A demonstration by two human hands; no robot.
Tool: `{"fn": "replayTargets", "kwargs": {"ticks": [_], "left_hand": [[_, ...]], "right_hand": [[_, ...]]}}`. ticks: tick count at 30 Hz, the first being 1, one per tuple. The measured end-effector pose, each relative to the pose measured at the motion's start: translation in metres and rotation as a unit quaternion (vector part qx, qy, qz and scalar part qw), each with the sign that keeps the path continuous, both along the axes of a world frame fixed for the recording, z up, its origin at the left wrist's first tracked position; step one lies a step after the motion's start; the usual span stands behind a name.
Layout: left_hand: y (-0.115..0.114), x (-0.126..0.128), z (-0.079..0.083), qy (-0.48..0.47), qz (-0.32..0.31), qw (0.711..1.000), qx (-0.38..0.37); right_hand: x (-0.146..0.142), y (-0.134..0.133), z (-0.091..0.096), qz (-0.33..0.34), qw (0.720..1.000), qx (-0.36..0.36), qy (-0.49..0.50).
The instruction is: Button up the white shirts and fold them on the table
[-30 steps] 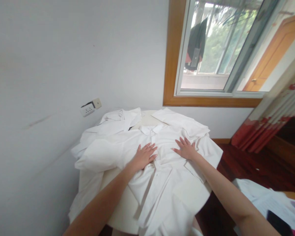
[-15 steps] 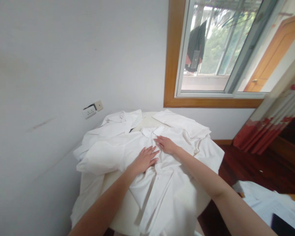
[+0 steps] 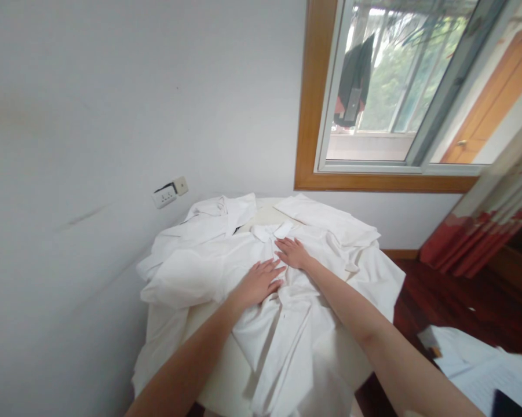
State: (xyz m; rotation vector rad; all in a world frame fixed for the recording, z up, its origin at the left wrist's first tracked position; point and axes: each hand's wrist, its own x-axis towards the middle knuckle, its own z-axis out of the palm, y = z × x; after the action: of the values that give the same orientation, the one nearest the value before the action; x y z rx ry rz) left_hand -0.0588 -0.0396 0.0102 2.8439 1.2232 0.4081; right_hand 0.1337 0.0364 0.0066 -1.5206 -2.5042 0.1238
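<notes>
A white shirt (image 3: 302,289) is spread under both hands on a cream table (image 3: 223,373), its collar (image 3: 263,233) lying just beyond the fingertips and its loose front running back between the forearms. The left hand (image 3: 261,282) is laid palm down on the chest, fingers spread; the right hand (image 3: 293,253) is laid just beside it, slightly farther out, also open and flat. No cloth appears to be gripped by either, and whether the fingertips touch cannot be told. The step in hand is judged to be the smoothing of the shirt's front. For the next move, flat palms and light outward pressure seem to be called for, with the lower front (image 3: 282,353), nearer than the hands, to be straightened where it lies in folds. Care would be needed around the bunched garment (image 3: 219,211) beyond the left hand and the folded cloth (image 3: 325,217) beyond the right.
</notes>
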Motion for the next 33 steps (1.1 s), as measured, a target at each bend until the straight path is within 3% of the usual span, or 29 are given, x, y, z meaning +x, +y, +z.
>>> {"fn": "replayTargets", "kwargs": {"ticks": [4,6,10,15,23,33], "left_hand": [[0.031,-0.017,0.013,-0.055,0.129,0.989,0.04],[0.048,-0.029,0.013,-0.041,0.176,0.982,0.053],[0.068,-0.047,-0.007,-0.026,0.16,0.984,0.07],[0.074,-0.059,-0.029,-0.015,0.181,0.982,0.051],[0.089,-0.088,-0.024,-0.033,0.104,0.993,0.033],[0.08,-0.089,-0.024,0.015,0.107,0.993,0.041]], "right_hand": [[0.007,0.004,0.009,0.013,0.999,-0.018,0.026],[0.014,0.004,0.014,-0.028,0.999,-0.019,0.028],[0.031,0.0,0.011,-0.138,0.99,-0.015,-0.002],[0.042,-0.004,-0.002,-0.152,0.987,-0.044,-0.012],[0.053,0.001,-0.007,-0.134,0.99,-0.022,-0.023],[0.054,0.002,-0.003,-0.136,0.989,-0.042,-0.041]]}}
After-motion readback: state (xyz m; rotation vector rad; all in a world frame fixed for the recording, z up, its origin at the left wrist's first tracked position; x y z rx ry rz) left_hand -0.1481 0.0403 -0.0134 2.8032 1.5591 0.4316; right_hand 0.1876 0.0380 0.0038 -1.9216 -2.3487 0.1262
